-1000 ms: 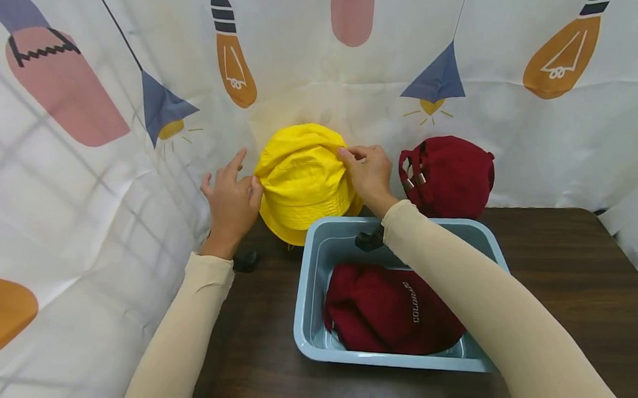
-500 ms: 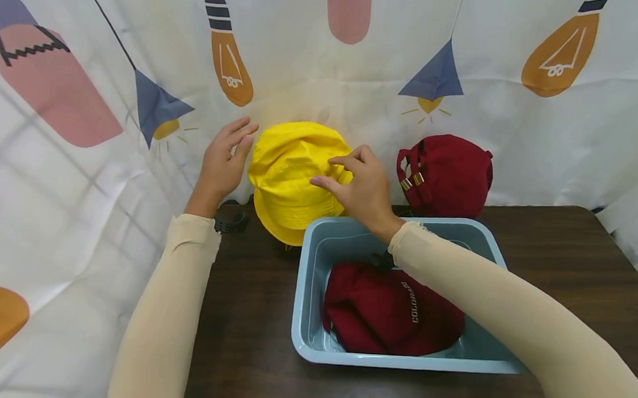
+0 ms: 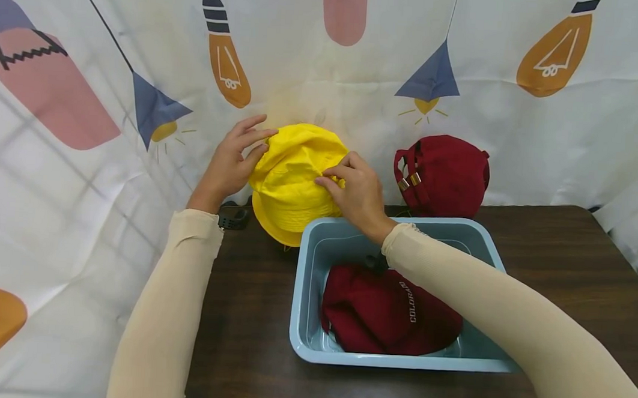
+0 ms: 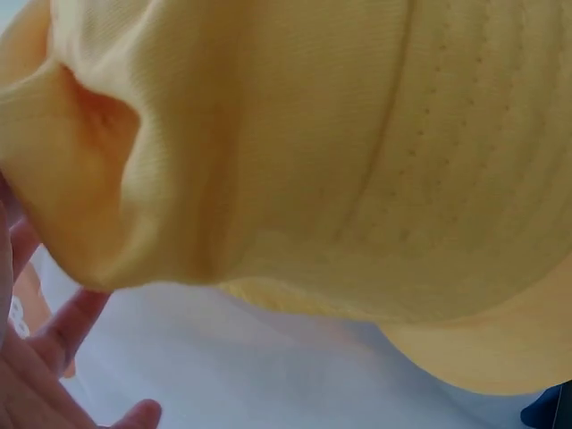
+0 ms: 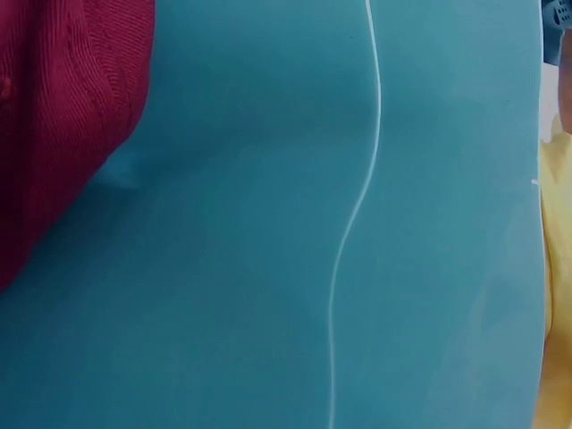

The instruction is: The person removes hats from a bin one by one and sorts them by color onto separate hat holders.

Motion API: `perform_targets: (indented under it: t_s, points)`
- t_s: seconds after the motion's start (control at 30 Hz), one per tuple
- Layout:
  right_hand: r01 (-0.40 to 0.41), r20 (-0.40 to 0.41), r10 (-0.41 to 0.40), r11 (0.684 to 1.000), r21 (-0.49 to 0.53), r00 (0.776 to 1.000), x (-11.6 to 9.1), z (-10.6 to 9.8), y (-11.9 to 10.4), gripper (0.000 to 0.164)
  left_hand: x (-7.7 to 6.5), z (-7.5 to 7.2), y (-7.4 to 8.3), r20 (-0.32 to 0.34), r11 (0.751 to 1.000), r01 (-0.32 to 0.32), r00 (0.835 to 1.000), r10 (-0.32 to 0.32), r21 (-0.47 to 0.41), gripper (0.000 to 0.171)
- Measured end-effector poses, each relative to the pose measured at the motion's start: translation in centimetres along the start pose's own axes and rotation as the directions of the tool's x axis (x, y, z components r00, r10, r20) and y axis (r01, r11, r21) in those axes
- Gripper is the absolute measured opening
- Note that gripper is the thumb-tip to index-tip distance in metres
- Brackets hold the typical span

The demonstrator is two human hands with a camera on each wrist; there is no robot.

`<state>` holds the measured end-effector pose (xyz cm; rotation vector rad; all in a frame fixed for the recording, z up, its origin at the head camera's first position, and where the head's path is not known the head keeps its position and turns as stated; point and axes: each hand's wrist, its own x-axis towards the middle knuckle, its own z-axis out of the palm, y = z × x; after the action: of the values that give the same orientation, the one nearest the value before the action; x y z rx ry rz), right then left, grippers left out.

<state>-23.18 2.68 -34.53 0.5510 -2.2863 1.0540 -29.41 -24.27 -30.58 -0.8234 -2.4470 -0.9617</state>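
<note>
In the head view, a yellow bucket hat [image 3: 289, 191] stands behind the bin with its brim low at the front. My left hand [image 3: 231, 164] is at the hat's upper left, fingers mostly straight and the tips at its edge. Those fingers [image 4: 71, 326] show beside the folded yellow cloth in the left wrist view. My right hand [image 3: 359, 192] pinches the cloth on the right of the crown between thumb and forefinger. Inside the light blue bin [image 3: 304, 282] lies a dark red cap [image 3: 389, 311] lettered in white, partly covered by my right sleeve.
Behind the bin, to the right of the yellow hat, sits another dark red cap [image 3: 450, 176] with a buckled strap. A brown wooden table [image 3: 554, 259] bears everything. White printed cloth [image 3: 305, 54] hangs along the back and left.
My left hand has shifted up and left from the hat's lower left side to its upper left edge. The right hand has moved slightly down and left across the crown, its thumb and forefinger closing together.
</note>
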Motion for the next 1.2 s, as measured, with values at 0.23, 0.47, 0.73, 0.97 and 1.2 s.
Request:
perform_targets:
  t_s: [0.23, 0.47, 0.73, 0.97, 1.2]
  points:
    - [-0.032, 0.037, 0.032, 0.999, -0.005, 0.999, -0.2, -0.5, 0.2, 0.024, 0.8, 0.4, 0.4, -0.159, 0.998, -0.036, 0.986, 0.043, 0.042, 0.018]
    - [-0.019, 0.080, 0.023, 0.999, -0.051, 0.997, -0.7, -1.6, 1.0, 0.018, 0.5, 0.2, -0.5, -0.228, 0.996, 0.038, 0.973, -0.019, 0.076, 0.019]
    - [-0.044, 0.141, 0.060, 0.992, -0.120, 0.988, -1.0, -2.0, 1.5, 0.018, -0.3, 0.6, -1.1, -0.171, 0.979, 0.126, 0.980, -0.098, 0.161, 0.021]
    - [-0.025, 0.193, 0.062, 0.981, -0.190, 0.979, -1.1, -1.9, 1.7, 0.017, -0.9, 1.3, -1.2, -0.096, 0.955, 0.190, 0.980, -0.172, 0.229, 0.022]
    - [-0.091, 0.236, 0.119, 0.988, -0.125, 0.964, -0.5, -2.1, 1.6, 0.019, -1.3, 1.5, -0.6, -0.129, 0.955, 0.203, 0.975, -0.179, 0.215, 0.023]
